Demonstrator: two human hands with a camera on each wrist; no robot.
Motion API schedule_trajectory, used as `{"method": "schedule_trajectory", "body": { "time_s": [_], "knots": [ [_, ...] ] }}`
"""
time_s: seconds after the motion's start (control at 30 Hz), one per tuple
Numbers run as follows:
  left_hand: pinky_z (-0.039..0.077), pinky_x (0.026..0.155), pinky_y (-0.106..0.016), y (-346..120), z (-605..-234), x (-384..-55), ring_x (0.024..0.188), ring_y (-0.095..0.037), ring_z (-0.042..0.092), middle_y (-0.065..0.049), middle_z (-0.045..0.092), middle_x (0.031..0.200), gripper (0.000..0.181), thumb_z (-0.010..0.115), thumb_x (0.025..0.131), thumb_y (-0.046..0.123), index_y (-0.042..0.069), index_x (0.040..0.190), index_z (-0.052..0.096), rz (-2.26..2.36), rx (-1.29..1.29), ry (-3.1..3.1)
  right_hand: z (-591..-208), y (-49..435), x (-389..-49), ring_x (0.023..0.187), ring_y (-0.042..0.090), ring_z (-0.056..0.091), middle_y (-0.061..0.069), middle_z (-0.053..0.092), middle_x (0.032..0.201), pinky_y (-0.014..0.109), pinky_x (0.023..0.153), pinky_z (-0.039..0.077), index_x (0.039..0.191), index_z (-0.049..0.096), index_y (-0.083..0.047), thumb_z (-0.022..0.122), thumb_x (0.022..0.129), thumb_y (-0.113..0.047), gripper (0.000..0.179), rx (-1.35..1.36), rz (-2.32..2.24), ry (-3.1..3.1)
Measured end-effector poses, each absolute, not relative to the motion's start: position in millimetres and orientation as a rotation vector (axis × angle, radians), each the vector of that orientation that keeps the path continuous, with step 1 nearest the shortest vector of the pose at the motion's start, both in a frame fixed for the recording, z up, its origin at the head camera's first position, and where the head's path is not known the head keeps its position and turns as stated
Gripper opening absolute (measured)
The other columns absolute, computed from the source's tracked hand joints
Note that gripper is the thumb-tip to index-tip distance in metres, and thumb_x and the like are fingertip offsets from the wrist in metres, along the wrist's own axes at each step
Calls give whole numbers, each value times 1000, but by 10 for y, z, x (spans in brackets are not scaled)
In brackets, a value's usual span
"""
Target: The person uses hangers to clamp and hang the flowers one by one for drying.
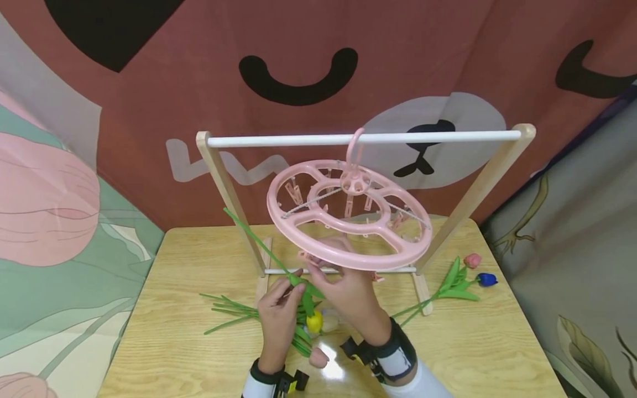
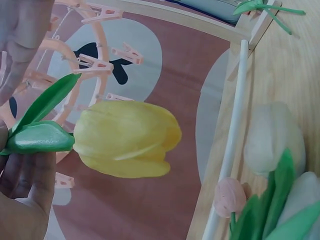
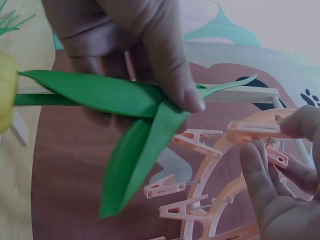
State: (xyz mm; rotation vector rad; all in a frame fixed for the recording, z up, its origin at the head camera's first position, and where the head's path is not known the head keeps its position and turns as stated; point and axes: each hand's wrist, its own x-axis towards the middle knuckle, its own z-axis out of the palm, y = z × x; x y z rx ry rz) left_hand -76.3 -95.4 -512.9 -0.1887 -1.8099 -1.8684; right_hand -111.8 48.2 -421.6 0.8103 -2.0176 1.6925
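My left hand point(image 1: 278, 318) pinches an artificial yellow tulip point(image 2: 127, 140) at its green leaves point(image 3: 115, 95). The stem slants up and away to the left, and the bloom points down toward me in the head view. My right hand point(image 1: 350, 296) reaches under the near rim of a round pink clip hanger point(image 1: 343, 255). Its thumb and fingers pinch a pink clothespin point(image 3: 255, 131) that hangs from this rim. More clothespins point(image 3: 165, 186) dangle around the ring. The hanger tilts toward me, its hook over a white bar point(image 1: 278, 141).
The bar belongs to a wooden rack point(image 1: 490, 177) standing on the wooden table point(image 1: 169, 331). Below my hands lie several artificial tulips, one of them a pink tulip point(image 1: 318, 357). Right of the rack are a blue tulip point(image 1: 486, 279) and another pink tulip point(image 1: 472, 260). Printed curtains point(image 1: 298, 33) hang behind.
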Motion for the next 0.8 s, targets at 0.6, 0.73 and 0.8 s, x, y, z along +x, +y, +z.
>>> {"method": "schedule_trajectory", "body": {
  "time_s": [0.6,0.73,0.8],
  "knots": [
    [63,73,-20,-934,-5060,-870,91,-6,70,-17,71,94,15,65,92,-15,-11,105,73,-1850,-306,-1793,-4266,595,-1125,114,17,67,8,72,118,29,103,56,123,68,-6,76,88,6,39,776,1758,-2068],
    [60,69,-16,-918,-5057,-891,84,-2,63,-16,67,87,16,66,92,-15,-8,103,75,-1822,-310,-1806,-4277,603,-1117,104,13,69,9,73,112,26,96,57,117,70,-6,75,87,7,33,750,1753,-2073],
    [59,69,-15,-909,-5056,-900,82,-1,60,-16,66,85,16,67,91,-15,-6,102,75,-1805,-314,-1811,-4277,605,-1112,99,12,68,8,74,109,24,90,57,114,71,-6,75,87,7,30,735,1740,-2076]
  ]
}}
